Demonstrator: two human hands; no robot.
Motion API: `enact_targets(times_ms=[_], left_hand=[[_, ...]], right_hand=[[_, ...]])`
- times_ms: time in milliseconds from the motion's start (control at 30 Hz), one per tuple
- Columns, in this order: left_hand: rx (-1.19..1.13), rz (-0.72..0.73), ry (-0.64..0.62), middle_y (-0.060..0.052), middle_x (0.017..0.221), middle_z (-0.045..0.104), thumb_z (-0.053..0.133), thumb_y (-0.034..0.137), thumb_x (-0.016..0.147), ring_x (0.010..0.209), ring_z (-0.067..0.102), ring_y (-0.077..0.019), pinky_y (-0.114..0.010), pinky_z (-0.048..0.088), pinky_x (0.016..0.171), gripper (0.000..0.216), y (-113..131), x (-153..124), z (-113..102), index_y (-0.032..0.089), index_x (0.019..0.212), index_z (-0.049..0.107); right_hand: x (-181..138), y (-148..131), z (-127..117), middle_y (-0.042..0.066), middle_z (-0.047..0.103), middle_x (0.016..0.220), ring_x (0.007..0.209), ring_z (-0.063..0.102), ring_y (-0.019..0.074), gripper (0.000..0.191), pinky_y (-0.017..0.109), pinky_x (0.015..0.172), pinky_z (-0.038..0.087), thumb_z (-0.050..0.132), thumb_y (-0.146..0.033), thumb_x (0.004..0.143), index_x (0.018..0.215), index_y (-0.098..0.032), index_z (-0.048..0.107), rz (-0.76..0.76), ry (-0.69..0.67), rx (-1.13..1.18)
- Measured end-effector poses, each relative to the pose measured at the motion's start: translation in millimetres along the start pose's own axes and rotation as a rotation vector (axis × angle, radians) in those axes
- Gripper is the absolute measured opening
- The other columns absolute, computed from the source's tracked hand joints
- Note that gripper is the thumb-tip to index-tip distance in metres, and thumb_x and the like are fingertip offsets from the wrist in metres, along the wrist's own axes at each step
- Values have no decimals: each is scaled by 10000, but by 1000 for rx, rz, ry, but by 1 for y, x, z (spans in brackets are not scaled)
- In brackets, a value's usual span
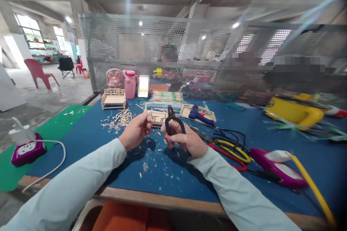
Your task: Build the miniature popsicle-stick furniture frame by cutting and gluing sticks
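My left hand (138, 128) is closed in a pinch over the middle of the table, with what looks like a small pale wooden stick (149, 112) at its fingertips. A pair of pliers (170, 112) with dark blue handles is in my right hand (189, 139), its dark jaws pointing up. Just behind both hands lies a small frame built of wooden sticks (159, 116), partly covered by them. Loose short sticks (120, 118) are heaped to the left of it. Another stick frame (184, 111) has a blue glue gun (200, 115) resting on it.
A finished-looking stick bench (114, 99) stands by a pink bottle (130, 83) and a lit phone (143, 86). Red-and-yellow-handled scissors (230, 151), cables and a purple power strip (279, 169) lie right. A yellow pot (295, 110) stands farther right, before a perforated metal screen (189, 36).
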State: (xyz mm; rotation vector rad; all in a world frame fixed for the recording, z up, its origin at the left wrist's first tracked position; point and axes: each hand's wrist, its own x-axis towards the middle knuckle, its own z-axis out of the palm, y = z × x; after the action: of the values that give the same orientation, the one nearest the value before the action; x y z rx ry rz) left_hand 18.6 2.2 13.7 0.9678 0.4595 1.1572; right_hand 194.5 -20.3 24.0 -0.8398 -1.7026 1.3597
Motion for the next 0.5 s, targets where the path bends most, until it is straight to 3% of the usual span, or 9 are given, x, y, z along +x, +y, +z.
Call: enact_targets(times_ms=[133,233,333,500], left_hand=[[63,102,141,69,480,309,521,540,817,454,294,-68,-187,282,468,442,3,4,-3,185,604,366],[129,190,253,68,507,294,492,480,832,462,293,-69,-194,262,464,382,3,6,-6,190,619,363],[173,181,267,57,538,306,461,354,811,479,305,-74,-200,263,463,269,4,6,-8,190,618,369],[350,201,271,40,583,379,494,309,769,524,348,-80,-204,293,485,182,1,7,-11,173,648,489]], right_hand=[[-3,-3,-19,43,668,894,882,594,216,474,333,807,441,471,-51,512,935,-175,645,-35,65,-804],[-9,-1,-22,125,628,1121,1059,561,276,657,374,915,410,506,-34,526,1166,-149,600,75,26,-1163],[-11,3,-16,168,602,1139,1060,561,313,679,421,921,406,596,-110,594,1270,-137,539,162,-12,-1307],[-7,6,-2,158,604,1144,1056,568,287,570,386,896,419,633,-339,734,1265,-158,530,141,-36,-1248]])
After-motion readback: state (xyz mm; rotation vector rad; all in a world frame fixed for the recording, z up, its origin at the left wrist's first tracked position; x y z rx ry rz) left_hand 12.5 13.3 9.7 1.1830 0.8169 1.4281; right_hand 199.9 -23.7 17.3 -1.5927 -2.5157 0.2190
